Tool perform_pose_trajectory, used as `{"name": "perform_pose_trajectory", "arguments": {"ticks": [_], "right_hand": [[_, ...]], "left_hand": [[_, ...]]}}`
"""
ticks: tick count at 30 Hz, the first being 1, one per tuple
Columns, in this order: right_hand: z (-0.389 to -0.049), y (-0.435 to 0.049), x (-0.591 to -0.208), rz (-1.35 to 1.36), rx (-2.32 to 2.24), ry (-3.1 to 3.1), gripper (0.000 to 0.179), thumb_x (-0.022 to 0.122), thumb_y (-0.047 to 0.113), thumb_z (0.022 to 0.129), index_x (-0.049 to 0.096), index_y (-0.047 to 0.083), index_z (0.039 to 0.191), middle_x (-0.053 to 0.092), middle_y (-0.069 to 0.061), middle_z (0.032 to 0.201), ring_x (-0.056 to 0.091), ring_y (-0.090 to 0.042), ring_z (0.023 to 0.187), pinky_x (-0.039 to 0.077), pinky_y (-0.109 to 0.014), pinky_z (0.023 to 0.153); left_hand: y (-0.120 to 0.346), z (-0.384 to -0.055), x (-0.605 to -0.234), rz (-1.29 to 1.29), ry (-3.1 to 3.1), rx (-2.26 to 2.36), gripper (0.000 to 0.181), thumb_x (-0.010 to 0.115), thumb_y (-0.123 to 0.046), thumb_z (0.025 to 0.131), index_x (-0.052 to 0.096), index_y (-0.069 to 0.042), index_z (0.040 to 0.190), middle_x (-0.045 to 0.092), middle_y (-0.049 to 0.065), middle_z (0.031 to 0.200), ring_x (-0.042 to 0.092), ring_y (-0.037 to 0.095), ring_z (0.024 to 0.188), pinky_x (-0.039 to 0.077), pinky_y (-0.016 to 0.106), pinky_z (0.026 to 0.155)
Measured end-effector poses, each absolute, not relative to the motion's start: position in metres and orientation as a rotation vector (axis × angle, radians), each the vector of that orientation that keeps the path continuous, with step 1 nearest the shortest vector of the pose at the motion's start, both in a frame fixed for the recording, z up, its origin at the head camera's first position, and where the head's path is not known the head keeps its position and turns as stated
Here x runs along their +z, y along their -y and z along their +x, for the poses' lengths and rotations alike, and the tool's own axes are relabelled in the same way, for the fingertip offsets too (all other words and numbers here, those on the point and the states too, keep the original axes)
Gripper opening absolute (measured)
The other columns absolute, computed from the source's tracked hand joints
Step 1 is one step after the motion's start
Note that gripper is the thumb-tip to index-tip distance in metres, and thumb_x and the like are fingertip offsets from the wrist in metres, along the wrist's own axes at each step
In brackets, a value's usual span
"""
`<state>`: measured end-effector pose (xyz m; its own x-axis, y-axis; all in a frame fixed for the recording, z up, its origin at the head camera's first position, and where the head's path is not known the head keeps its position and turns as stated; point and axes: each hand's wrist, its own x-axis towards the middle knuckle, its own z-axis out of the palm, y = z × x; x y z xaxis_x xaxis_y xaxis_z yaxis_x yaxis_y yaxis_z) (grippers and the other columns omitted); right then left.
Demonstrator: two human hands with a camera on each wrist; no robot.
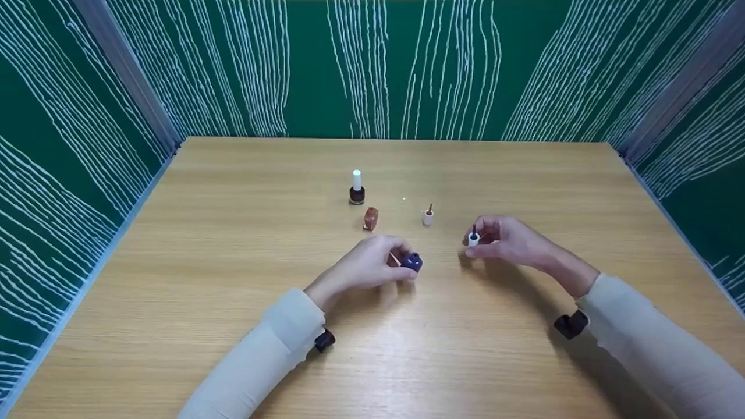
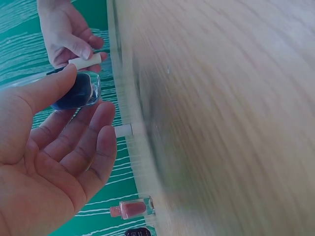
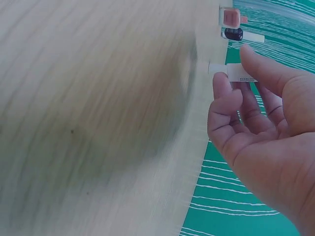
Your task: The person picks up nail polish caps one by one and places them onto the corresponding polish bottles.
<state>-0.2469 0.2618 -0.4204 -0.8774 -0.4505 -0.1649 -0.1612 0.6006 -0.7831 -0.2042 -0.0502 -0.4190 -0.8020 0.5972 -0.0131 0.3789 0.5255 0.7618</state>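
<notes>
My left hand (image 1: 375, 262) pinches a small dark-blue nail polish bottle (image 1: 412, 263) between thumb and fingers, just over the table. Its neck is bare, with no cap on. In the left wrist view the clear glass of this bottle (image 2: 78, 93) shows under my thumb. To the right, my right hand (image 1: 506, 238) pinches a white nail polish cap (image 1: 473, 239) with its dark brush pointing up. A printed label shows on this cap (image 3: 241, 73) in the right wrist view. A gap separates the bottle from the cap.
Beyond my hands stand an uncapped pinkish-brown polish bottle (image 1: 371, 219) and a dark polish bottle (image 1: 357, 195) with its white cap on. Another white cap (image 1: 428, 217) stands on the wooden table (image 1: 244, 233), brush up. Green, white-streaked panels (image 1: 314, 70) rise around the table.
</notes>
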Motion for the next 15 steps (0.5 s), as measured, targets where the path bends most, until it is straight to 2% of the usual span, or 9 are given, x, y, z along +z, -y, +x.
{"name": "perform_pose_trajectory", "arguments": {"ticks": [3,10,15], "right_hand": [[-0.2466,-0.2611,-0.4204,-0.505,-1.165,-2.486,0.028,0.082,0.023,0.088,0.068,0.011,0.108,0.066,-0.009,0.102,0.057,-0.028,0.089,0.048,-0.031,0.073],[-0.2452,-0.2581,-0.4195,-0.489,-1.170,-2.455,0.025,0.082,0.020,0.088,0.068,0.010,0.107,0.067,-0.011,0.099,0.061,-0.029,0.083,0.056,-0.037,0.072],[-0.2436,-0.2534,-0.4185,-0.491,-1.172,-2.467,0.027,0.083,0.020,0.087,0.069,0.007,0.107,0.067,-0.010,0.098,0.060,-0.027,0.084,0.054,-0.033,0.071]], "left_hand": [[0.0497,-0.2049,-0.4191,0.817,-2.496,1.142,0.028,0.080,-0.023,0.090,0.069,-0.008,0.110,0.069,-0.002,0.099,0.063,0.011,0.091,0.049,0.027,0.081],[0.0492,-0.2064,-0.4174,0.810,-2.471,1.180,0.027,0.080,-0.020,0.090,0.068,-0.006,0.110,0.069,-0.002,0.097,0.064,0.014,0.092,0.050,0.027,0.082],[0.0493,-0.2065,-0.4161,0.774,-2.470,1.180,0.025,0.079,-0.019,0.090,0.069,-0.008,0.110,0.069,-0.003,0.098,0.064,0.012,0.093,0.050,0.027,0.082]]}}
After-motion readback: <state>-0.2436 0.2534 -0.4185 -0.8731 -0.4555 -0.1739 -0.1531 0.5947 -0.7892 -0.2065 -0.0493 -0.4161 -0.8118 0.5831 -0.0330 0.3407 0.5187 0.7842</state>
